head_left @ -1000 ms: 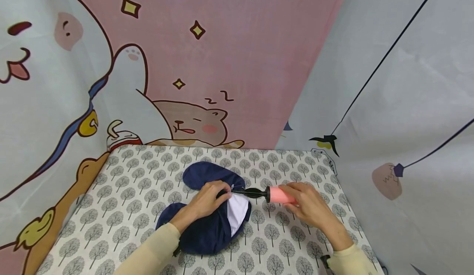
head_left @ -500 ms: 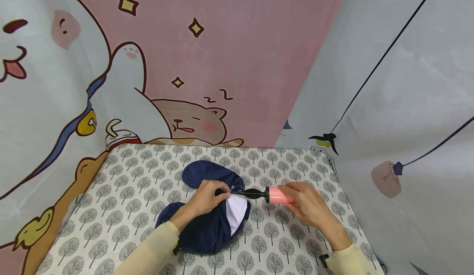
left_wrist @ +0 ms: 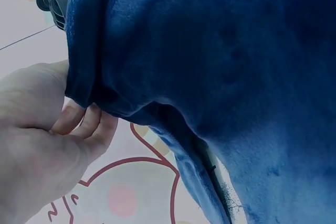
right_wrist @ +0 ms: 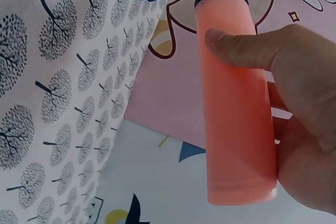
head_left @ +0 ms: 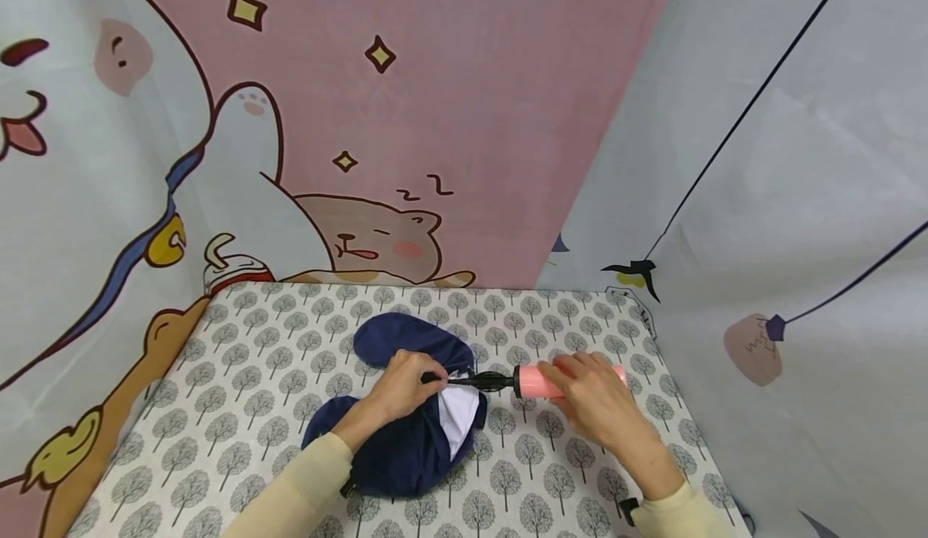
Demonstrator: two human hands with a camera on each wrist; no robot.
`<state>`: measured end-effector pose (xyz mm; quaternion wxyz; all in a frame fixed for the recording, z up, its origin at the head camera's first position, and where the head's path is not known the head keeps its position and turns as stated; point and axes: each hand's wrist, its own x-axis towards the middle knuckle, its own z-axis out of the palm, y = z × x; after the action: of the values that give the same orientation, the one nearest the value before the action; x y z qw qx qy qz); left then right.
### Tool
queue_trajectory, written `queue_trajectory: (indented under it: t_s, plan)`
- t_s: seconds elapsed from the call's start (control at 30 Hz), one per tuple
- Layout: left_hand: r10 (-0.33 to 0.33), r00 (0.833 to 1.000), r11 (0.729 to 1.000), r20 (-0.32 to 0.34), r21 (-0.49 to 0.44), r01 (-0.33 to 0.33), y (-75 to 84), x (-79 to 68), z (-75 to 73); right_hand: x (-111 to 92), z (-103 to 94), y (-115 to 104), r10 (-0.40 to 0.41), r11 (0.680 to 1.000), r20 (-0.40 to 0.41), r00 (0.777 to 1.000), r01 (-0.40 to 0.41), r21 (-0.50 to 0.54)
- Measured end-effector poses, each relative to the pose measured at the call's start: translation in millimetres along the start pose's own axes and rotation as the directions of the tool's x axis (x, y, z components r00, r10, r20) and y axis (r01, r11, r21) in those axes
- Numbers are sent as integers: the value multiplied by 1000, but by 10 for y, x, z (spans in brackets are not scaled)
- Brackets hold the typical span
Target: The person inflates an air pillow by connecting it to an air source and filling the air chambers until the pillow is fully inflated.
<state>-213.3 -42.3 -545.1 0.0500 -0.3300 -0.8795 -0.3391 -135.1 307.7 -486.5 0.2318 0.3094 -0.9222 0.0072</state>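
Observation:
A navy U-shaped neck pillow (head_left: 402, 457) lies on the tree-patterned table, a patch of its white lining (head_left: 458, 417) exposed at the right. My left hand (head_left: 406, 385) pinches the pillow's edge at the thin tip of a hand pump's black nozzle (head_left: 490, 381); the exact contact is hidden by the fingers. In the left wrist view, plush cloth (left_wrist: 173, 51) covers part of those fingers. The pump's pink barrel (right_wrist: 236, 114) is held in my right hand (head_left: 594, 397), thumb laid along its near side, fingers wrapped behind. Pump and nozzle point left, nearly level.
The table cloth (head_left: 254, 361) is white with grey trees. Behind it hangs a pink cartoon backdrop (head_left: 493, 119), with a pale curtain (head_left: 819, 159) along the right side. A dark wrist strap (head_left: 629, 511) shows at the right sleeve.
The pump has shifted very slightly left with my right hand, and the barrel's rear end now shows beyond it. My left hand keeps its pinch; the view drifts a little.

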Motion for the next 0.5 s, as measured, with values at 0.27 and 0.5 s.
queue_trajectory:
  t_s: [0.27,0.5]
  plan:
    - [-57,998,998,-42,-1,57,26,8,-9,-58,29,-65,52,998,54,997,-54,41]
    - [-121,990,992,-77,-47,118,9,-3,7,-84,78,-101,64,993,69,996,-71,98]
